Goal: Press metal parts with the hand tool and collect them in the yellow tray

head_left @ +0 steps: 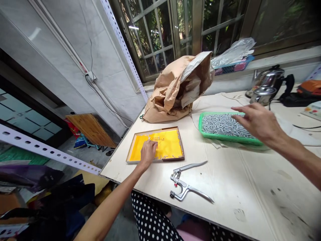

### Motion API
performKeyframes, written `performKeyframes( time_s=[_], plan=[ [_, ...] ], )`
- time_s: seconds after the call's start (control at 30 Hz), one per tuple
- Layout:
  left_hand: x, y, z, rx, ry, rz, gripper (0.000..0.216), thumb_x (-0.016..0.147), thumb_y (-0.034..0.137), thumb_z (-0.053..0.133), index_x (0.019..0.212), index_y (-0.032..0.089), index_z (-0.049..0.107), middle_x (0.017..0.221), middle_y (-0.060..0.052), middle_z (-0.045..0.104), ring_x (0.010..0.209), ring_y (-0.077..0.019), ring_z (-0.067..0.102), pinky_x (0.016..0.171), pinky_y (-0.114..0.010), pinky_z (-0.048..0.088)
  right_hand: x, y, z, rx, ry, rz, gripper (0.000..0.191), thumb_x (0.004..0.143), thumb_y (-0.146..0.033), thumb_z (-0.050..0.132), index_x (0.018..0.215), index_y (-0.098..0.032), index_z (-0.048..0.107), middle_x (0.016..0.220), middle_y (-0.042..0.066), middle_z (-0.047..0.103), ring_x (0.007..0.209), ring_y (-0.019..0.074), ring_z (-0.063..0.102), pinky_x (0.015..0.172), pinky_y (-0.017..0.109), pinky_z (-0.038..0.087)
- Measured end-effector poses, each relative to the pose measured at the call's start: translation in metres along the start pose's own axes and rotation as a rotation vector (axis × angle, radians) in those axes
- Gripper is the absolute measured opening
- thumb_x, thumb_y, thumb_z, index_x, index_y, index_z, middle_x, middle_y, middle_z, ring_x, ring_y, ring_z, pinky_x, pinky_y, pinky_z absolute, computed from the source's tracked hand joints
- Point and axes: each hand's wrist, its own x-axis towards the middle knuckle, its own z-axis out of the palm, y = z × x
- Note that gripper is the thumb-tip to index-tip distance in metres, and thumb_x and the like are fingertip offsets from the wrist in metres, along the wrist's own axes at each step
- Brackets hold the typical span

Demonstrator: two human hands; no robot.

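Observation:
My left hand (148,152) is over a shallow tray (184,152) with a bright yellow lining (136,145) bearing printed letters. Its fingers are curled together, and whatever they may hold is hidden. Small silver metal pieces (164,157) lie along the tray's edges. On the other side, my right hand (262,121) hovers at the right end of a green plastic basket (200,125), thumb and forefinger apart. Many short silver metal pins (223,124) fill that basket. Hand pliers (187,188) with a spring and spread handles lie on the table, touched by neither hand.
A crumpled brown paper sack (168,90) stands behind the tray. At the back right are a metal kettle (272,77), a small lidded pot (263,94) and an orange item (311,88). A blue basket (232,67) sits by the window. The table's edge (117,182) runs along the left front.

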Motion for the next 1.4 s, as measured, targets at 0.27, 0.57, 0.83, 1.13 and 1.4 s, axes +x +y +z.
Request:
performKeyframes(
  time_s=[0.27,0.57,0.83,1.13,1.4],
  plan=[
    [0.077,0.005,0.039,0.18,-0.12,-0.242,0.025,0.089,0.03,0.056,0.091,0.011,0.073,0.1,-0.016,0.07,0.095,-0.0249,0.065,0.075,-0.029,0.045,-0.094,-0.084,-0.008,0.387,-0.335,-0.006,0.031,0.098,-0.038,0.042,0.11,-0.022,0.065,0.099,0.009,0.063,0.086,0.0203,0.064,0.074,0.034,0.053],
    [0.09,-0.003,0.053,0.318,-0.252,-0.153,0.03,0.088,0.006,0.041,0.102,0.006,0.068,0.11,-0.019,0.066,0.104,-0.023,0.06,0.08,-0.027,0.043,-0.173,-0.159,0.006,0.503,-0.753,0.009,0.022,0.097,-0.028,0.045,0.107,-0.021,0.063,0.093,0.005,0.061,0.077,0.0173,0.065,0.066,0.03,0.053],
    [0.069,-0.004,0.035,0.339,-0.222,-0.127,0.031,0.083,0.002,0.042,0.101,0.005,0.066,0.103,-0.02,0.066,0.1,-0.0261,0.061,0.077,-0.03,0.045,-0.19,-0.165,0.03,0.388,-0.698,-0.005,0.018,0.094,-0.019,0.045,0.099,-0.02,0.063,0.09,0.005,0.059,0.073,0.017,0.062,0.061,0.029,0.049],
    [0.037,0.03,0.002,0.15,-0.275,0.031,0.02,0.083,0.014,0.049,0.091,0.012,0.067,0.088,-0.008,0.07,0.084,-0.0174,0.064,0.075,-0.024,0.045,-0.19,-0.166,0.03,0.278,-0.61,-0.087,0.015,0.094,-0.018,0.044,0.086,-0.019,0.057,0.087,0.004,0.059,0.069,0.014,0.056,0.056,0.026,0.039],
    [-0.084,0.048,-0.02,-0.555,-0.675,-0.164,0.02,0.073,0.033,0.061,0.081,0.014,0.061,0.063,0.002,0.059,0.053,-0.0107,0.054,0.05,-0.02,0.042,-0.187,-0.164,0.028,0.258,-0.649,-0.11,0.016,0.094,-0.02,0.044,0.088,-0.017,0.058,0.089,0.005,0.059,0.071,0.0137,0.054,0.054,0.026,0.031]
  ],
)
